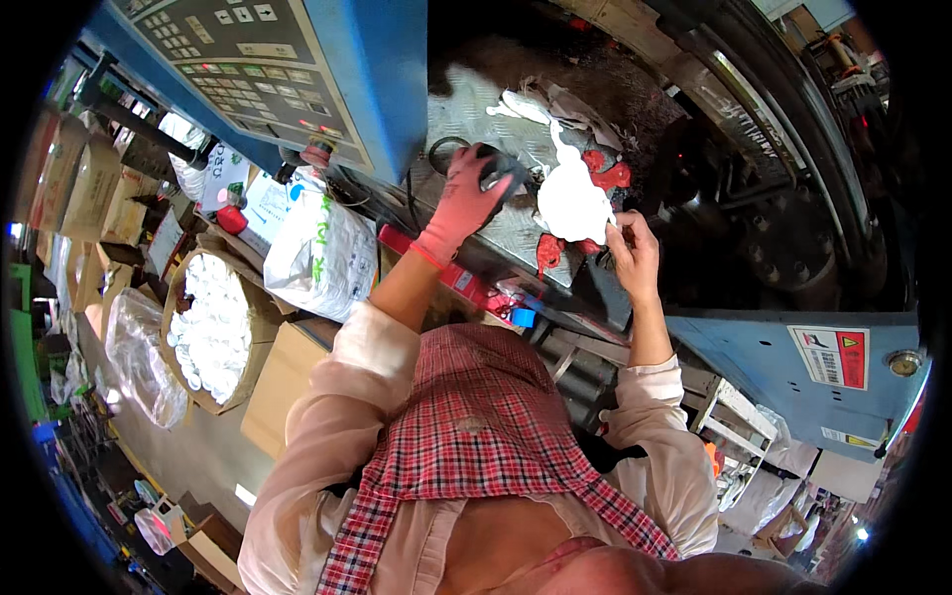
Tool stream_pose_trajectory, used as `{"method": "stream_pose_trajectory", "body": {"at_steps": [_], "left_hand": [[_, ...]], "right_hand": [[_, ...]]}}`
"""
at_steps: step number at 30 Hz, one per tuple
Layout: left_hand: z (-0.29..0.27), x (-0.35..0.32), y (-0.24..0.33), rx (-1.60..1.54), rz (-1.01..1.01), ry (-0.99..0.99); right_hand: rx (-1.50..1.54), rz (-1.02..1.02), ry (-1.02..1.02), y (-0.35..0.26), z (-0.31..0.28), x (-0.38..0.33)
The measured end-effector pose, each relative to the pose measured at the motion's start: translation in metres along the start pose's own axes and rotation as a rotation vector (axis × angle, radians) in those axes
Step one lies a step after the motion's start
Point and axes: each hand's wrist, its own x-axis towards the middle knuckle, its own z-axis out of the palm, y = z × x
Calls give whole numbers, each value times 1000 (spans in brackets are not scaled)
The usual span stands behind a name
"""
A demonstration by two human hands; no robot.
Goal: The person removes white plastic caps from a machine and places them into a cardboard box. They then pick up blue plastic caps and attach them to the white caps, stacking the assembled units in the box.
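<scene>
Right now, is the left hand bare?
No. The left hand wears a pink glove and rests on a dark object; only the right hand is bare.

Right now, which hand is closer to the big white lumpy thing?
The right hand. Bare, it touches the white lump's lower right edge. The left hand, in a pink glove, is off to the lump's left, on a dark round object.
</scene>
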Motion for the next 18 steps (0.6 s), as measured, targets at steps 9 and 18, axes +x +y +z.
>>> {"method": "stream_pose_trajectory", "body": {"at_steps": [9, 18], "left_hand": [[25, 16, -26, 62, 287, -181], [1, 22, -4, 245, -40, -14]], "right_hand": [[-73, -26, 32, 2, -5, 13], [10, 43, -11, 8, -21, 9]]}}
